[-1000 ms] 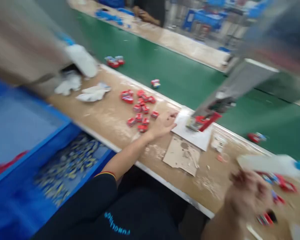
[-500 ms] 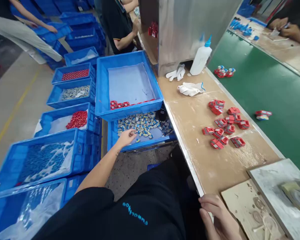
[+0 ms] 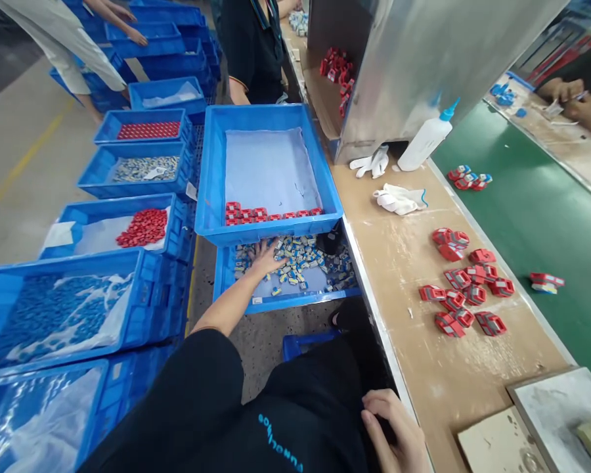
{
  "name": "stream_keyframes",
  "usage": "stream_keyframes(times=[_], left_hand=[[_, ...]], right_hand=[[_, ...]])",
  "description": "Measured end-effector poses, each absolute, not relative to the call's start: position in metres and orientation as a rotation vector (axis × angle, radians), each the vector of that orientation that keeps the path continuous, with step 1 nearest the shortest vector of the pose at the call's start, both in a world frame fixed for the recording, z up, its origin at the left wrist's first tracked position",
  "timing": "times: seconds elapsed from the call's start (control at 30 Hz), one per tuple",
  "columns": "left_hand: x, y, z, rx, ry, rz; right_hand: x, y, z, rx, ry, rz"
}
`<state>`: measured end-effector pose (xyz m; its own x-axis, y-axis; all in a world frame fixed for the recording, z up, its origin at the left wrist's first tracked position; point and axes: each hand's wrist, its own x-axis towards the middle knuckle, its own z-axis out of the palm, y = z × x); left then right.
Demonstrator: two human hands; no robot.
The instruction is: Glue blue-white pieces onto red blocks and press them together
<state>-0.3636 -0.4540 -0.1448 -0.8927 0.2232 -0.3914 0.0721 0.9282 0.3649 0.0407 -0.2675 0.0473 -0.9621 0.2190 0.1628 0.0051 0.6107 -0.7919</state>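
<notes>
My left hand [image 3: 266, 259] reaches into the lower blue bin [image 3: 295, 301], its fingers spread over a loose heap of small blue, white and yellow parts [image 3: 298, 256]. No part shows lifted in it. My right hand [image 3: 396, 430] is by my lap at the workbench's front edge. Its fingers are curled in loosely near the thumb, and nothing shows in them. Above the lower bin, a larger blue bin [image 3: 268, 230] has a pale sheet lining and rows of red toy-like pieces [image 3: 261, 215] along its near side.
Red and grey pieces [image 3: 465, 279] lie grouped on the brown workbench [image 3: 398, 263]. White gloves [image 3: 398, 199] and a glue bottle [image 3: 425, 144] are beside a metal cabinet [image 3: 369, 112]. A green belt [image 3: 522, 210] runs on the right; stacked blue bins [image 3: 118, 253] stand left. Other people work nearby.
My left hand has moved onto the small parts and its fingers have spread. My right hand has come off the workbench edge toward my lap. The view has shifted slightly.
</notes>
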Motion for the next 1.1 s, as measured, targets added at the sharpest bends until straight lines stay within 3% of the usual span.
stream_keyframes(times=[0.27, 0.37, 0.53, 0.8, 1.1], left_hand=[[-0.349, -0.437, -0.141, 0.373, 2.559, 0.42], [-0.32, -0.453, -0.138, 0.482, 2.456, 0.433], [-0.291, -0.485, -0.128, 0.524, 2.309, 0.494], [-0.304, -0.504, -0.134, 0.127, 2.324, 0.414], [-0.3, -0.465, -0.152, -0.097, 2.219, 0.563]], right_hand=[[-0.088, -0.258, -0.002, -0.119, -2.707, 1.536], [-0.178, -0.266, -0.03, -0.228, -3.224, 1.15], [-0.279, -0.292, -0.075, -0.356, -3.533, 0.935], [-0.269, -0.271, -0.1, -0.67, -3.767, 0.708], [-0.272, -0.278, -0.099, -0.849, -3.8, 0.771]])
